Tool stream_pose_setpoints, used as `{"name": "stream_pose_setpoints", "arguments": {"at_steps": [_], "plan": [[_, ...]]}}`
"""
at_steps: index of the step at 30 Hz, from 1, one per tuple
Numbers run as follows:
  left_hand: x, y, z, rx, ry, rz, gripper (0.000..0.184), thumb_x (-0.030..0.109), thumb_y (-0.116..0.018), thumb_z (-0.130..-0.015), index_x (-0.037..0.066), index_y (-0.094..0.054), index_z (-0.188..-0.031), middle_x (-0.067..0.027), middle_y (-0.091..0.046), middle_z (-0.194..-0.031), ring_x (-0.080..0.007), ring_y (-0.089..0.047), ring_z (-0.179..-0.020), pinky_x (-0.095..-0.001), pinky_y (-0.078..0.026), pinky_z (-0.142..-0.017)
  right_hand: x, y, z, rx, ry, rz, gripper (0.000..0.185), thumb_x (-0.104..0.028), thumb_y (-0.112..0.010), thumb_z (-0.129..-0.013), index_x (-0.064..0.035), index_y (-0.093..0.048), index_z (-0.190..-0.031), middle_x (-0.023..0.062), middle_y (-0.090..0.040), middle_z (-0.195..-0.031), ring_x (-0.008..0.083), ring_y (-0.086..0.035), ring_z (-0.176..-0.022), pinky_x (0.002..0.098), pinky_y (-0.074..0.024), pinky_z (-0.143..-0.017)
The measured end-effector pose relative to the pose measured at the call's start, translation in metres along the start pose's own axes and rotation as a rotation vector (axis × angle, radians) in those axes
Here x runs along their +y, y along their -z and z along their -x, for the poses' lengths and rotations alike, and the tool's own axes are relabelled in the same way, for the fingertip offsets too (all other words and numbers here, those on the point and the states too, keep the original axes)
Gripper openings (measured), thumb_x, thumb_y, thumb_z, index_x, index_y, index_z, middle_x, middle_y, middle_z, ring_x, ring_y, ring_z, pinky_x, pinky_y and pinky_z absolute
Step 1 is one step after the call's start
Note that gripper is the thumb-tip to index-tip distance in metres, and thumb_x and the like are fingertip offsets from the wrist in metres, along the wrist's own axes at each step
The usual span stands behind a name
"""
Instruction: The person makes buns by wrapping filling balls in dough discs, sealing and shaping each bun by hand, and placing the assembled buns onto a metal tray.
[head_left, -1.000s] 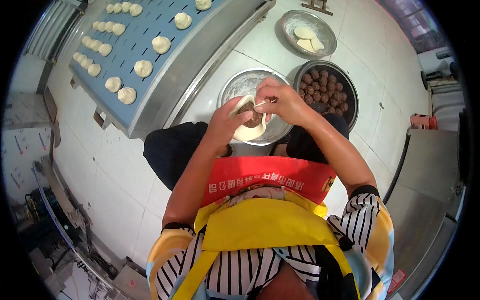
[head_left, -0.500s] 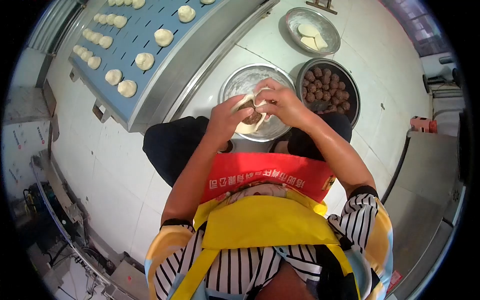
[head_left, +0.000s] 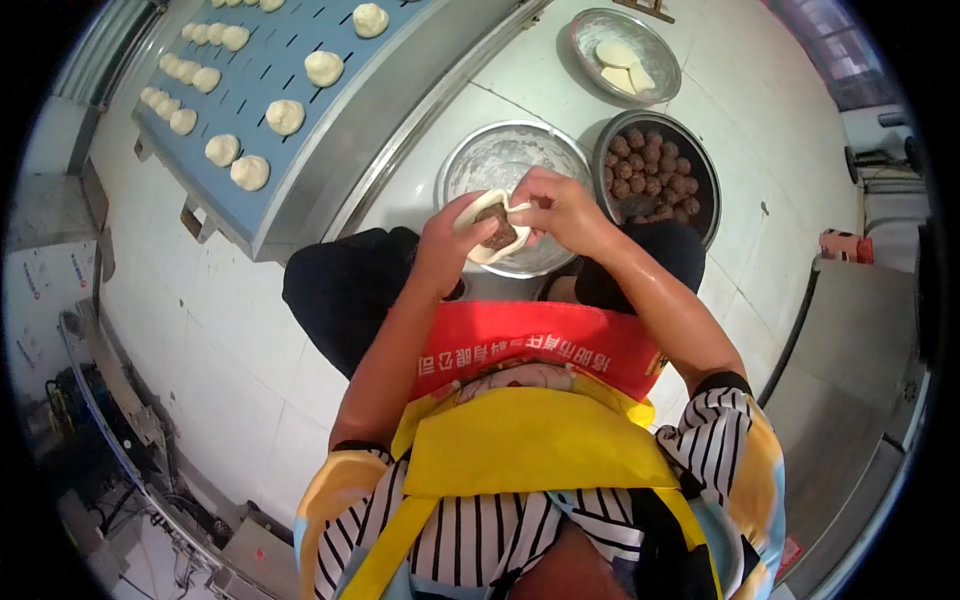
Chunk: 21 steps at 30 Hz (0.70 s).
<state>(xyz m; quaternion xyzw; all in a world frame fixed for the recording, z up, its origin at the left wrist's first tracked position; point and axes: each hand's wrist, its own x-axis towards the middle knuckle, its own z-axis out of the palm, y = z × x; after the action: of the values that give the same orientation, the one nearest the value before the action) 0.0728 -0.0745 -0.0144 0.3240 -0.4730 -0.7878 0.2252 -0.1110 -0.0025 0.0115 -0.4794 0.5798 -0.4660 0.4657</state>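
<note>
Over a floured metal bowl (head_left: 500, 150), a round dough wrapper (head_left: 487, 254) is held in both hands, with a brown ball of filling (head_left: 495, 234) inside. My left hand (head_left: 446, 242) cups the wrapper from the left, its thumb on the filling. On the far right side, my right hand (head_left: 562, 212) pinches the dough edge between thumb and fingers. The wrapper is gathered on that side, while its left side stays open around the filling.
To the right stands a dark bowl (head_left: 714, 200) full of brown filling balls (head_left: 650, 170). Behind it, another metal bowl (head_left: 660, 50) holds several flat dough rounds (head_left: 614, 54). A blue slotted tray surface (head_left: 240, 105) at the left carries several closed buns (head_left: 285, 117).
My right hand has drawn its fingers into a tighter pinch on the dough edge. More of the wrapper's raised rim now shows around the filling. The view has shifted slightly.
</note>
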Motion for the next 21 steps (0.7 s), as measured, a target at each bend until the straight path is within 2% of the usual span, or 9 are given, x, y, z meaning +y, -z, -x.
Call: {"name": "stream_pose_setpoints", "arguments": {"at_steps": [2,6,9,11,12,15,18,20,21], "plan": [[0.012,0.004,-0.001,-0.061,0.054,-0.024,0.043,0.013,-0.067,-0.083,-0.001,-0.054,-0.122,-0.0096,-0.062,-0.107,-0.0159,-0.061,-0.094,-0.0285,-0.048,-0.084,-0.001,0.002,-0.003,-0.028,0.102,0.009,0.009,0.0,-0.068,-0.08,0.0007,-0.061,-0.085,0.0071,-0.056,-0.093,0.0118,-0.057,-0.06,0.0258,-0.0478,-0.048],[0.011,0.002,-0.005,-0.082,0.069,-0.043,0.038,0.015,-0.064,-0.084,0.0,-0.057,-0.118,-0.008,-0.063,-0.102,-0.0141,-0.06,-0.091,-0.0277,-0.048,-0.081,-0.009,0.002,-0.001,-0.008,0.038,0.154,0.011,0.001,-0.068,-0.078,0.0021,-0.06,-0.085,0.008,-0.055,-0.089,0.0126,-0.057,-0.061,0.0262,-0.0477,-0.048],[0.006,-0.004,-0.006,0.108,-0.09,-0.216,0.035,0.015,-0.064,-0.084,0.0,-0.058,-0.116,-0.0075,-0.063,-0.1,-0.0139,-0.06,-0.09,-0.0276,-0.047,-0.08,-0.008,-0.002,-0.003,0.059,-0.061,0.122,0.013,0.001,-0.069,-0.077,0.0026,-0.059,-0.085,0.0084,-0.054,-0.085,0.0135,-0.058,-0.06,0.0263,-0.0478,-0.048],[0.002,-0.004,-0.006,0.089,-0.111,-0.25,0.033,0.016,-0.063,-0.084,0.001,-0.06,-0.113,-0.0077,-0.064,-0.098,-0.0137,-0.06,-0.089,-0.0273,-0.047,-0.08,-0.004,-0.003,-0.005,0.048,-0.132,0.054,0.014,0.001,-0.069,-0.076,0.003,-0.059,-0.085,0.0083,-0.053,-0.083,0.0143,-0.058,-0.061,0.0264,-0.048,-0.049],[0.001,-0.004,-0.006,0.079,-0.119,-0.267,0.032,0.016,-0.063,-0.084,0.001,-0.061,-0.112,-0.0078,-0.065,-0.097,-0.0136,-0.06,-0.089,-0.0272,-0.047,-0.079,-0.004,-0.003,-0.003,0.015,-0.093,0.093,0.013,0.001,-0.069,-0.077,0.0028,-0.059,-0.085,0.0075,-0.053,-0.084,0.0139,-0.058,-0.062,0.0256,-0.0487,-0.049],[0.008,0.005,-0.007,-0.049,-0.04,-0.347,0.034,0.019,-0.064,-0.086,0.0,-0.062,-0.114,-0.0106,-0.066,-0.1,-0.0147,-0.062,-0.09,-0.0277,-0.048,-0.081,-0.006,-0.003,-0.001,-0.038,0.029,0.178,0.011,0.0,-0.068,-0.08,0.0024,-0.059,-0.085,0.0062,-0.054,-0.086,0.0133,-0.058,-0.064,0.0243,-0.0506,-0.051],[0.015,0.009,-0.012,-0.111,-0.135,-0.514,0.034,0.023,-0.062,-0.087,0.0,-0.063,-0.112,-0.0118,-0.067,-0.099,-0.0161,-0.062,-0.09,-0.0281,-0.047,-0.08,0.0,-0.005,-0.001,-0.019,0.136,0.206,0.011,0.001,-0.068,-0.079,0.0023,-0.059,-0.085,0.0064,-0.053,-0.086,0.0136,-0.059,-0.065,0.0244,-0.0522,-0.052],[0.017,0.018,-0.023,-0.215,-0.146,-0.674,0.036,0.023,-0.061,-0.088,0.001,-0.06,-0.116,-0.012,-0.066,-0.101,-0.017,-0.063,-0.09,-0.0281,-0.048,-0.081,0.003,-0.006,0.0,-0.028,0.186,0.238,0.009,0.001,-0.068,-0.079,0.0019,-0.06,-0.084,0.006,-0.052,-0.085,0.0133,-0.059,-0.066,0.0243,-0.053,-0.053],[0.017,0.019,-0.027,-0.271,-0.152,-0.753,0.037,0.024,-0.061,-0.089,0.002,-0.059,-0.119,-0.0122,-0.066,-0.101,-0.0175,-0.063,-0.09,-0.0281,-0.048,-0.082,0.006,-0.007,0.001,0.02,0.137,0.202,0.011,0.0,-0.068,-0.079,0.0025,-0.06,-0.085,0.0066,-0.052,-0.085,0.0136,-0.059,-0.064,0.0251,-0.0517,-0.051]]}}
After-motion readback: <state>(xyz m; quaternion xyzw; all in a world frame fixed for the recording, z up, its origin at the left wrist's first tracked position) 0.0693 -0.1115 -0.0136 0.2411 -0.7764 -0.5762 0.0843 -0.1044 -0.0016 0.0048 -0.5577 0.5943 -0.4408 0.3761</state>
